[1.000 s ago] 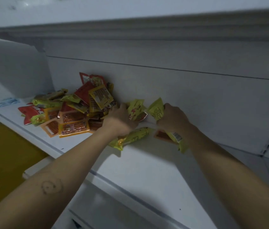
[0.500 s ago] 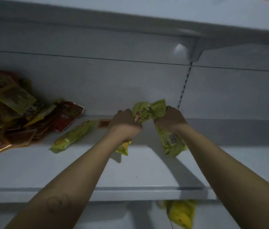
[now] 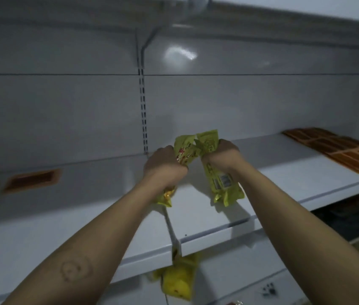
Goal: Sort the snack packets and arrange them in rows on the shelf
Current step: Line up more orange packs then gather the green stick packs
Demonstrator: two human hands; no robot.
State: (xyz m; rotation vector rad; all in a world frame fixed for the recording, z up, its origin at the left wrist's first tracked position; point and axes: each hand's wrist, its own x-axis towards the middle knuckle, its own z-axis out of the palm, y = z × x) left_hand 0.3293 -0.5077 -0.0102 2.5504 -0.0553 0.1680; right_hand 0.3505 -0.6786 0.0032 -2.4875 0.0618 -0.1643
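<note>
Nearest the viewer, below and slightly right of the slotted upright (image 3: pixel 142 111), yellow packets (image 3: pixel 178 280) lie blurred on a lower level; their count cannot be told. Above them the shelf (image 3: pixel 42 205) runs to both sides of the upright.

Both hands are raised over the shelf, right of the upright's foot. The left hand (image 3: pixel 163 164), the nearer of the 2 to the upright, has its fingers curled round the left bundle (image 3: pixel 185 150) of green-yellow snack packets. The right hand (image 3: pixel 222 155), farther right of the upright, is curled round the right bundle (image 3: pixel 223 183). Only the backs of the hands show, so the exact lie of the fingertips cannot be told. The 2 bundles touch at their upper ends between the hands.

Each bundle's long axis runs steeply, lower end toward the viewer, upper end tilted toward the back panel (image 3: pixel 64 117). The right bundle shows its barcode face.

Judgement: the packets are already in hand, so the coming move turns on where they go down. Farther right of the upright, well apart from the hands, brown packets (image 3: pixel 337 148) lie flat in rows; the right hand is nearer these. Left of the upright, 1 brown packet (image 3: pixel 32 178) lies alone near the back panel. The bare shelf between the hands and the brown rows looks the likely place, each long axis laid flat.
</note>
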